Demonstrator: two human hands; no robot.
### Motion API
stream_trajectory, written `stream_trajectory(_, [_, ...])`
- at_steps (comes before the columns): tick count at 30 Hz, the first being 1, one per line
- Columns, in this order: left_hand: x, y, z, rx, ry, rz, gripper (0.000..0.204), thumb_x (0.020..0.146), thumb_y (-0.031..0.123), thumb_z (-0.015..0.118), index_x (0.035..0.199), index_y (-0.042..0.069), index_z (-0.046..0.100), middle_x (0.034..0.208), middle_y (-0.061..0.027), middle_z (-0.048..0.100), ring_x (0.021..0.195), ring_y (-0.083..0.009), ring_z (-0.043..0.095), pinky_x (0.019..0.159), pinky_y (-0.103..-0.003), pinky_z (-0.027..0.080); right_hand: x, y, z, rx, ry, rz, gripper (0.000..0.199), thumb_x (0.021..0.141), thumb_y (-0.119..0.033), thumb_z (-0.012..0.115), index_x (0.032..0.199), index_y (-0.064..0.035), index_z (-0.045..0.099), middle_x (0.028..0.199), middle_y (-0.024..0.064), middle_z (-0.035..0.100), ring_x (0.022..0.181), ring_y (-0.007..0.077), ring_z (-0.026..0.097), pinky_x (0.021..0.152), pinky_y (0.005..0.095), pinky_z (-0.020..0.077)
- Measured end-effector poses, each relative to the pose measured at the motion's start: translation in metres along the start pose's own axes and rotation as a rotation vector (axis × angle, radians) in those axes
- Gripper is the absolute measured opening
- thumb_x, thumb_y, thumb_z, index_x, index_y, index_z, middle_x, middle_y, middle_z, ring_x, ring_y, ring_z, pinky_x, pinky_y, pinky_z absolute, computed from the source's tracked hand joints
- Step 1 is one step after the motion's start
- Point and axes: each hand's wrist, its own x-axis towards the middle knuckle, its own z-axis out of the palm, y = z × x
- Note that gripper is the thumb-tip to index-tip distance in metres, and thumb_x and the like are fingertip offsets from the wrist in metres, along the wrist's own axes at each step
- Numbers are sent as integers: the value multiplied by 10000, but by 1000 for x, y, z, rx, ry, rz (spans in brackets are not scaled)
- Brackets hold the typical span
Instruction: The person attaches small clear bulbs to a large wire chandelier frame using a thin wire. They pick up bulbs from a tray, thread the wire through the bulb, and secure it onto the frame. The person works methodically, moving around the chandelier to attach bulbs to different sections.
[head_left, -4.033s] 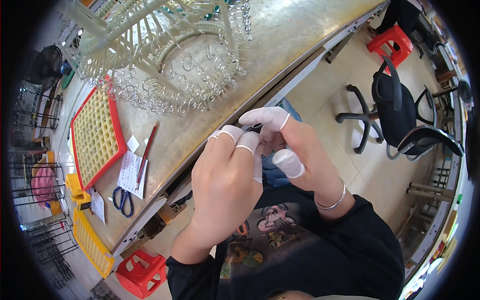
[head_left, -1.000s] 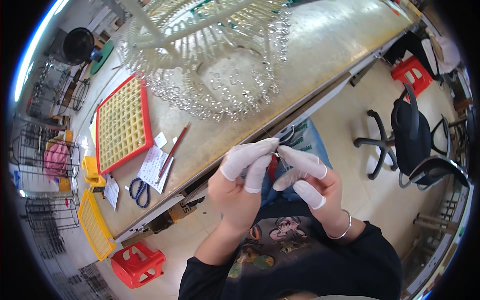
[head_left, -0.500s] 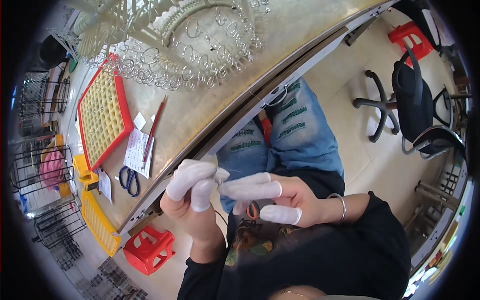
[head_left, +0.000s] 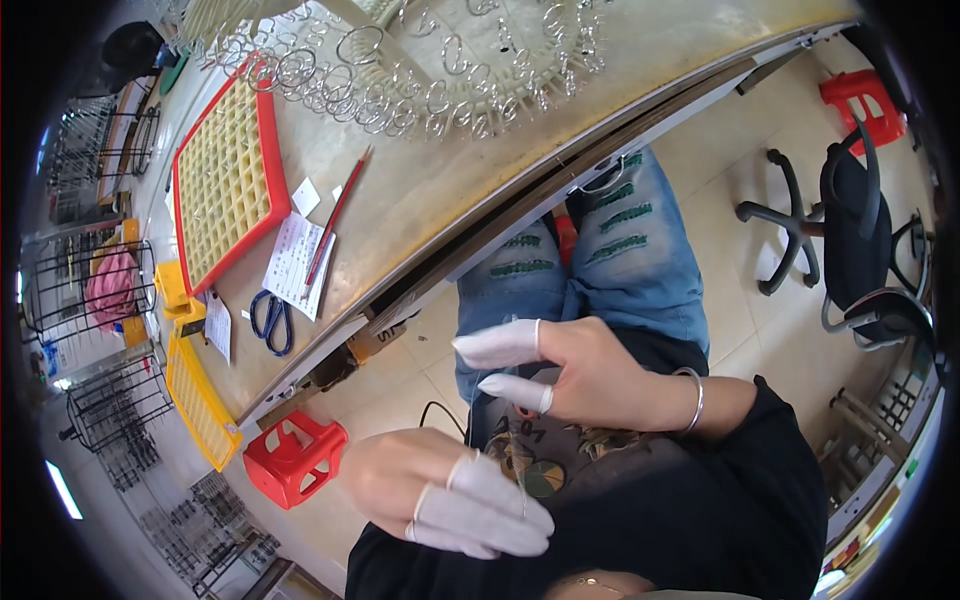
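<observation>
Clearly both hands are off the table [head_left: 480, 190] and over the lap — the left hand [head_left: 440, 490] loosely curled with its white finger cots [head_left: 490, 510] together, holding nothing I can make out; the right hand [head_left: 575, 375] half spread, cotted fingers pointing left, empty too. The metal rings [head_left: 400, 95] lie well away on the table; a loose cot could slip off — or snag on one.
</observation>
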Motion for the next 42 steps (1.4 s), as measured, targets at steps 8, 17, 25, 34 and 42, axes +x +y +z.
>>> stream_trajectory(8, [-23, 10, 0, -153, 377, 398, 141, 844, 58, 540, 909, -42, 615, 901, -185, 599, 720, -255, 614, 582, -333, 516, 8, -12, -71, -40, -45, 134, 113, 649, -75, 755, 739, -90, 689, 757, -12, 528, 735, 67, 494, 685, 202, 399])
stream_trajectory(17, [-23, -2, -21, -298, 900, 807, 83, 781, 63, 609, 774, 117, 547, 731, -36, 504, 637, -158, 502, 502, -249, 424, 43, -52, -123, 627, -159, -318, 106, 804, -114, 571, 815, -9, 585, 838, 130, 611, 850, 239, 578, 830, 359, 439])
stream_trajectory(25, [20, 6, -36, -263, 897, 760, 131, 773, -5, 489, 784, 124, 465, 687, 4, 384, 670, -147, 363, 824, -394, 429, 73, -155, -140, 772, -213, -598, 250, 919, -240, 465, 948, -6, 546, 763, 19, 556, 721, 124, 513, 689, 292, 422])
stream_trajectory(34, [48, 0, -38, -338, 956, 602, 268, 786, 69, 534, 1052, 94, 505, 691, 0, 388, 690, -150, 371, 705, -309, 309, 79, -199, -137, 511, 41, -385, 378, 932, -314, 442, 1105, 6, 544, 712, -21, 475, 511, 51, 402, 492, 221, 332])
stream_trajectory(42, [48, 1, -45, -220, 1123, 531, 327, 835, 28, 494, 1160, 45, 517, 861, -60, 546, 913, -221, 524, 831, -372, 415, 84, -216, -151, 264, 190, -490, 274, 891, -270, 512, 949, -8, 567, 632, -48, 434, 503, 52, 384, 517, 229, 365])
